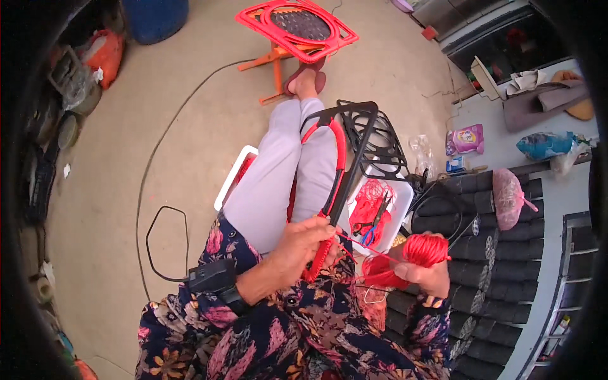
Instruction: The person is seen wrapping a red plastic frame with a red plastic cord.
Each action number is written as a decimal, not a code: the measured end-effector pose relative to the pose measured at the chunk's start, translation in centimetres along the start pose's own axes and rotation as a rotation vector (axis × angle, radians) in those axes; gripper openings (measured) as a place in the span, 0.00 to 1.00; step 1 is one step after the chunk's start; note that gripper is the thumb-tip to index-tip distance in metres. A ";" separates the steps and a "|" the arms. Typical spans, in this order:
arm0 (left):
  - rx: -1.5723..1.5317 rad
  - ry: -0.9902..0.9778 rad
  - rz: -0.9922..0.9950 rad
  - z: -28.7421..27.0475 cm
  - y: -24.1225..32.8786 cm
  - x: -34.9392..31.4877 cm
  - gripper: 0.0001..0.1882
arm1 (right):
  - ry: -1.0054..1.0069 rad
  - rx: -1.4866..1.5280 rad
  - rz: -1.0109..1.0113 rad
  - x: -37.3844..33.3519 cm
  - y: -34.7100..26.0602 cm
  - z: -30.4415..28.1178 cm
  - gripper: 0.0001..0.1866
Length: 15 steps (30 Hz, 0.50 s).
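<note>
Across my lap leans a black frame point(352, 180) with curved bars, part of its edge wound in red cord point(340, 147). My left hand point(299, 248) is closed on its lower, red-wound end, thumb and fingers pressed together. My right hand point(429, 277) is closed round a thick bundle of red cord point(425, 249), whose loops hang below the hand. A thin red strand stretches between the two hands. Beside my right thigh, a white tray point(401, 212) holds loose red cord, dark scissors point(379, 212) and a blue-handled tool point(368, 237).
Beyond my feet, red-wound frames point(347, 40) lie on an orange stool point(277, 69). Several openwork black frames point(391, 142) stand by my right knee. Another white tray point(226, 182) sits at my left. Black rolls point(506, 266) line the right; a cable point(140, 183) crosses the floor.
</note>
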<state>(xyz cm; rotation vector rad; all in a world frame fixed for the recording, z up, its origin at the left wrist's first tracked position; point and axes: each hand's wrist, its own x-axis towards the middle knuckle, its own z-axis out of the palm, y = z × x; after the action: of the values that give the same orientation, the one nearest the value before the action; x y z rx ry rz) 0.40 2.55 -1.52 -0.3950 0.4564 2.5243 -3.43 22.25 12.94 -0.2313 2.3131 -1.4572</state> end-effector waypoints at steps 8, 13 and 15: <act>0.681 0.241 0.583 1.4 3.1 -1.7 0.12 | -0.017 -0.275 -0.267 3.1 -2.5 -0.3 0.09; 1.440 -0.116 0.952 3.9 4.7 -0.9 0.06 | -0.068 -0.228 -0.486 5.8 -2.6 0.7 0.14; 1.117 0.001 0.699 4.0 4.5 -1.0 0.05 | -0.030 -0.261 -0.425 6.9 -2.5 0.8 0.15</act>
<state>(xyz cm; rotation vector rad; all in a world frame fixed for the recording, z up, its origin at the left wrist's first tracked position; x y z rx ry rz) -2.04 0.08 3.55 0.2491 2.1181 2.3474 -9.50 18.09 13.23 -0.8569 2.5308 -1.3072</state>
